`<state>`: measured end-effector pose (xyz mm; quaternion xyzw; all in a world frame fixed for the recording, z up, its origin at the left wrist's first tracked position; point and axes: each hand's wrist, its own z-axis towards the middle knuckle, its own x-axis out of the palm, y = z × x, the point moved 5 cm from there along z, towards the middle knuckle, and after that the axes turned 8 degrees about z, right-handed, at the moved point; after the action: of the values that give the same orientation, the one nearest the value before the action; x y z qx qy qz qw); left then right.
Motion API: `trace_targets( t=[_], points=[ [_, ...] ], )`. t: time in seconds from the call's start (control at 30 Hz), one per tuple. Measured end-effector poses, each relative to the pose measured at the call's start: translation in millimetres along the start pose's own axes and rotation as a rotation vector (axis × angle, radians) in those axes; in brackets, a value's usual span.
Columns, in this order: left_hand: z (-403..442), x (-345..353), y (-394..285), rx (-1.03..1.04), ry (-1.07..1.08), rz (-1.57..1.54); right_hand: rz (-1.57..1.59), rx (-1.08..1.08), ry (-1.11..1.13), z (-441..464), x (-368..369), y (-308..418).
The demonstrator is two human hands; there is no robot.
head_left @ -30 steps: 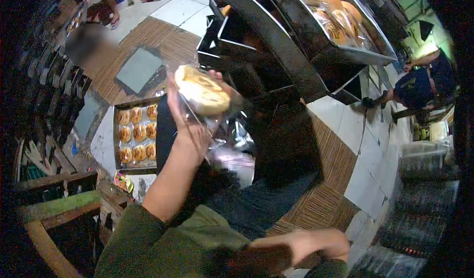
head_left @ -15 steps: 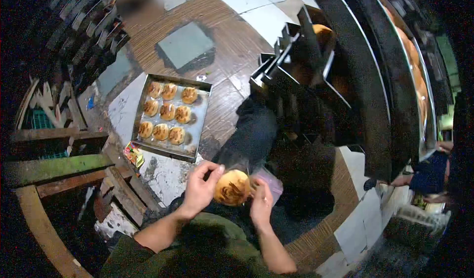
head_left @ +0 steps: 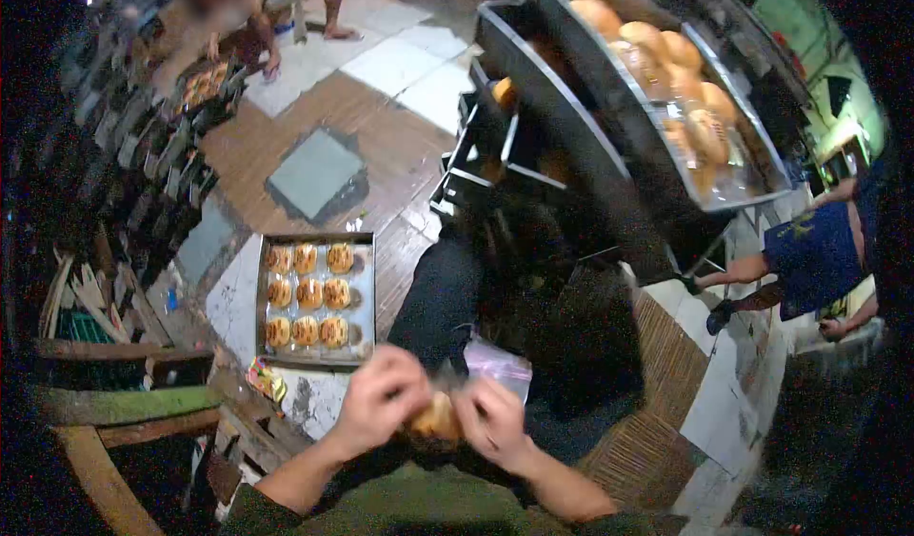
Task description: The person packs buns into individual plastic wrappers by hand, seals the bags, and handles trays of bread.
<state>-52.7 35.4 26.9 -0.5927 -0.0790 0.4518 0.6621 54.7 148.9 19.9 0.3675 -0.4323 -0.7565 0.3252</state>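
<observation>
Close to my lap, a round browned bun (head_left: 438,416) sits between my hands, partly hidden by them. Thin clear plastic (head_left: 447,381) shows above it, like the mouth of a bag around the bun. My left hand (head_left: 384,398) is closed, thumb and fingers pinched at the left side of this plastic, slightly blurred. On the right side, my right hand (head_left: 492,424) pinches it too. A stack of clear pinkish plastic bags (head_left: 500,369) lies on my thigh just beyond the right hand. Ahead on the left, a metal tray (head_left: 372,293) holds several bagged buns (head_left: 308,293) in rows.
At the upper right, a metal tray (head_left: 655,108) of wrapped buns (head_left: 706,136) rests on stacked dark trays. Wooden framing (head_left: 133,406) stands at left. One person (head_left: 819,250) is at the right; others sit at the top left near another bun tray (head_left: 202,89).
The bun has tilted and come lower, nearer my body, and both hands have drawn together above it at the plastic. My view has shifted, bringing the upper right tray and people into sight.
</observation>
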Motion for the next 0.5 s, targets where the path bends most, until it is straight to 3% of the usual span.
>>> trace_targets(
  t=[0.03, 0.07, 0.1, 0.17, 0.23, 0.27, 0.3, 0.33, 0.37, 0.4, 0.43, 0.47, 0.5],
  points=[
    [11, 7, 12, -0.06, -0.094, 0.096, -0.122, 0.02, 0.002, 17, 7, -14],
    [17, 10, 38, -0.33, -0.168, -0.189, 0.029, 0.26, -0.096, 25, 8, -52],
    [15, 3, 79, -0.604, -0.347, -0.432, 0.066, 0.33, -0.275, 38, -7, -69],
    [2, -10, 62, -0.639, -0.305, 0.07, 0.02, 0.311, -0.311, 28, -15, -68],
    [-49, 11, 104, -0.646, -0.335, -0.142, 0.007, 0.484, -0.212, -22, -6, -92],
    [-65, 21, 97, -0.61, -0.336, -0.108, -0.014, 0.723, -0.151, -55, 2, -108],
    [-82, 29, 90, -0.577, -0.333, -0.072, -0.011, 0.713, -0.11, -88, 12, -128],
    [-108, 37, 107, -0.729, -0.326, -0.086, -0.075, 0.619, -0.195, -95, 5, -105],
    [-125, 42, 118, -0.893, -0.314, -0.096, -0.158, 0.448, -0.428, -102, -3, -90],
    [-126, 44, 107, -1.076, -0.356, -0.313, -0.301, 0.229, -0.503, -94, -10, -54],
    [-125, 45, 85, -1.252, -0.395, -0.536, -0.353, 0.354, 0.063, -77, -5, -26],
    [-111, 40, 64, -1.225, -0.18, -0.379, -0.369, 0.083, 0.058, -63, 4, 1],
    [-107, 45, 66, -1.235, -0.154, -0.493, -0.389, -0.191, 0.054, -52, 15, 20]
  ],
)
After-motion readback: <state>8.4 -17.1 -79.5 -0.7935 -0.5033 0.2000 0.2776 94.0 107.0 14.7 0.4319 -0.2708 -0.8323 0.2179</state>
